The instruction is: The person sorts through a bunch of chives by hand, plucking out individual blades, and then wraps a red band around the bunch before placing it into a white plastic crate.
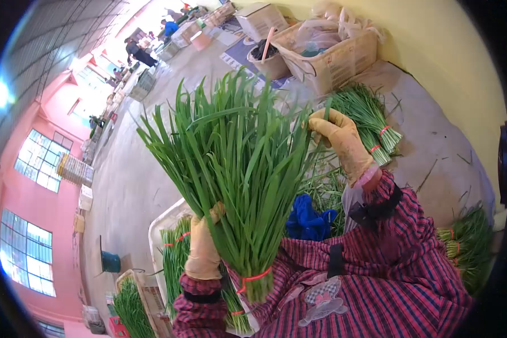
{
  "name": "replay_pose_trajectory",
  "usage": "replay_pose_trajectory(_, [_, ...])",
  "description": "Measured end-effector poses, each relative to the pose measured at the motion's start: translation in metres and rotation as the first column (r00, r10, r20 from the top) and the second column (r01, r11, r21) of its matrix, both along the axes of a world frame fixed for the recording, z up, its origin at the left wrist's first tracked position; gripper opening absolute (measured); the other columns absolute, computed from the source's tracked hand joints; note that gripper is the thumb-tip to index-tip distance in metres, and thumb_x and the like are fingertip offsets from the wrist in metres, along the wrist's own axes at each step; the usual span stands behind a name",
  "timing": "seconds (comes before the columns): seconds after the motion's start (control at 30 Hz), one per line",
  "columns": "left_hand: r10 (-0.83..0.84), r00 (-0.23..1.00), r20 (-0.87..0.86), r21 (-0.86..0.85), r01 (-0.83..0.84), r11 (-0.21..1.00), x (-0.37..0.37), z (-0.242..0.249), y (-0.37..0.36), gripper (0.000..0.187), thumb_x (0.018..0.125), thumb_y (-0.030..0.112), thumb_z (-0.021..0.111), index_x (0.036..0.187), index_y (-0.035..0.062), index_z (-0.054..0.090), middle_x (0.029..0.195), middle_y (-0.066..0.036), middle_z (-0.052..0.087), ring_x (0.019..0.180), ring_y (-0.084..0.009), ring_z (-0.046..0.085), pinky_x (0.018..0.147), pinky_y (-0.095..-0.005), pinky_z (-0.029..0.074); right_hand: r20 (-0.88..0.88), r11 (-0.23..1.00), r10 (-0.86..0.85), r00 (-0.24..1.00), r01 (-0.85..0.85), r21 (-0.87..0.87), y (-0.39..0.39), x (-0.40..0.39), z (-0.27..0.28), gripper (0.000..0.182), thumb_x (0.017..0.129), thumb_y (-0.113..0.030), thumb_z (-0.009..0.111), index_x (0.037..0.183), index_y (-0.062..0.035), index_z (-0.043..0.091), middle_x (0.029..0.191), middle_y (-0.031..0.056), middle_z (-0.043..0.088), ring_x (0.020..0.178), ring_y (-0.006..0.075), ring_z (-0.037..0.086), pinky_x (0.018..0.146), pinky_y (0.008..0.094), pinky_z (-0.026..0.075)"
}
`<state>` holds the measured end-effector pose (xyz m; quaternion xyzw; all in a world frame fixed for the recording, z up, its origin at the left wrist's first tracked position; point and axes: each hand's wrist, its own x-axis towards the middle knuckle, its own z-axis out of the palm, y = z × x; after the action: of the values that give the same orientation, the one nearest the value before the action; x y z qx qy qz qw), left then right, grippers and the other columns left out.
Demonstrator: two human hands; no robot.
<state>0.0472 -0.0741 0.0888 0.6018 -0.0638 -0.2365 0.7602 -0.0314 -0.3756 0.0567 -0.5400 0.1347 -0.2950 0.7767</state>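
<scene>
A large bundle of long green leaves (248,163) stands upright before me, tied near its base with a red band (257,277). My left hand (204,242), in a pale yellow glove, is wrapped round the lower left side of the bundle; its fingers are partly hidden behind the leaves. On the right, my gloved right hand (335,132) is raised at the bundle's upper edge, with thumb and fingertips pinched on a green leaf. Under the bundle, a white crate (156,236) holds more banded bundles. A blue cloth (310,219) lies near my lap.
Banded bundles (372,121) lie on the floor at right, with others (465,248) at lower right. Behind them stand a large basket (332,62) with plastic bags and a bucket (270,63). A crate of greens (132,307) is at lower left. People (141,53) are in the distance.
</scene>
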Motion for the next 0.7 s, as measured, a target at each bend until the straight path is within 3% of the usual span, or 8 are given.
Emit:
replay_pose_trajectory(0.17, [-0.045, 0.999, -0.030, 0.103, 0.047, 0.994, -0.020, 0.013, 0.038, 0.024, 0.091, 0.012, 0.065, 0.113, 0.0020, 0.065, 0.103, -0.004, 0.068, 0.087, -0.0152, 0.066, 0.074, -0.0299, 0.055, 0.051, 0.994, 0.052, 0.997, -0.047, -0.095, 0.033, -0.005, -0.027, 0.010, 0.087, -0.014, 0.068, 0.091, -0.0049, 0.068, 0.081, -0.0021, 0.064, 0.068, 0.0065, 0.053, 0.063, 0.0229, 0.043])
replay_pose_trajectory(0.23, [-0.054, 0.996, -0.077, 0.176, 0.066, 0.982, -0.034, 0.011, 0.056, 0.023, 0.091, 0.010, 0.064, 0.112, 0.0023, 0.066, 0.101, -0.003, 0.068, 0.084, -0.0132, 0.065, 0.073, -0.0289, 0.054, -0.022, 1.000, 0.011, 1.000, -0.011, -0.016, 0.042, -0.012, -0.027, 0.011, 0.089, -0.016, 0.066, 0.089, -0.0060, 0.069, 0.081, -0.0019, 0.065, 0.065, 0.0056, 0.052, 0.061, 0.0220, 0.041])
replay_pose_trajectory(0.37, [-0.109, 0.986, -0.123, 0.479, 0.155, 0.864, -0.060, -0.015, 0.089, 0.024, 0.089, 0.013, 0.068, 0.111, 0.0014, 0.067, 0.096, -0.001, 0.069, 0.078, -0.0094, 0.061, 0.073, -0.0265, 0.051, -0.176, 0.999, -0.025, 0.984, 0.030, 0.026, 0.042, -0.029, -0.038, 0.018, 0.092, -0.022, 0.061, 0.088, -0.0083, 0.071, 0.085, -0.0023, 0.068, 0.063, 0.0039, 0.050, 0.058, 0.0199, 0.037])
replay_pose_trajectory(0.43, [-0.136, 0.977, -0.162, 0.481, 0.199, 0.854, -0.073, -0.035, 0.097, 0.028, 0.090, 0.018, 0.070, 0.112, 0.0008, 0.067, 0.098, -0.001, 0.069, 0.081, -0.0086, 0.061, 0.075, -0.0257, 0.050, -0.142, 0.996, 0.071, 0.987, -0.078, -0.049, 0.052, -0.040, -0.037, 0.017, 0.093, -0.020, 0.059, 0.090, -0.0081, 0.071, 0.089, -0.0025, 0.068, 0.067, 0.0042, 0.053, 0.061, 0.0192, 0.039])
replay_pose_trajectory(0.47, [-0.177, 0.972, -0.157, 0.448, 0.229, 0.864, -0.079, -0.045, 0.100, 0.030, 0.090, 0.020, 0.071, 0.112, 0.0006, 0.067, 0.099, -0.001, 0.069, 0.083, -0.0089, 0.061, 0.076, -0.0258, 0.050, -0.124, 0.968, 0.127, 0.984, -0.150, -0.200, 0.066, -0.050, -0.019, 0.015, 0.095, -0.014, 0.058, 0.094, -0.0070, 0.071, 0.092, -0.0010, 0.068, 0.071, 0.0057, 0.055, 0.067, 0.0200, 0.043])
replay_pose_trajectory(0.53, [-0.233, 0.957, -0.174, 0.319, 0.278, 0.906, -0.090, -0.065, 0.105, 0.032, 0.094, 0.023, 0.068, 0.115, 0.0000, 0.066, 0.100, -0.002, 0.069, 0.089, -0.0093, 0.061, 0.080, -0.0261, 0.050, -0.020, 0.950, 0.212, 0.977, -0.211, -0.230, 0.101, -0.057, -0.015, 0.012, 0.095, -0.010, 0.059, 0.098, -0.0052, 0.070, 0.092, 0.0014, 0.068, 0.078, 0.0093, 0.059, 0.073, 0.0238, 0.047])
replay_pose_trajectory(0.63, [-0.132, 0.956, -0.263, 0.258, 0.202, 0.945, -0.099, -0.081, 0.096, 0.028, 0.096, 0.019, 0.064, 0.117, 0.0003, 0.064, 0.102, -0.002, 0.069, 0.090, -0.0096, 0.062, 0.080, -0.0265, 0.050, 0.078, 0.745, 0.410, 0.909, -0.284, -0.604, 0.126, -0.059, -0.019, 0.012, 0.090, -0.011, 0.065, 0.100, -0.0045, 0.069, 0.096, 0.0082, 0.068, 0.089, 0.0210, 0.065, 0.080, 0.0333, 0.051])
replay_pose_trajectory(0.7, [-0.096, 0.956, -0.276, 0.199, 0.154, 0.968, -0.100, -0.086, 0.096, 0.027, 0.098, 0.016, 0.060, 0.119, 0.0001, 0.064, 0.104, -0.003, 0.069, 0.091, -0.0102, 0.063, 0.079, -0.0263, 0.051, -0.105, 0.627, 0.412, 0.905, -0.365, -0.689, 0.133, -0.059, -0.033, 0.013, 0.088, -0.015, 0.067, 0.098, -0.0062, 0.069, 0.095, 0.0103, 0.068, 0.089, 0.0266, 0.066, 0.079, 0.0358, 0.052])
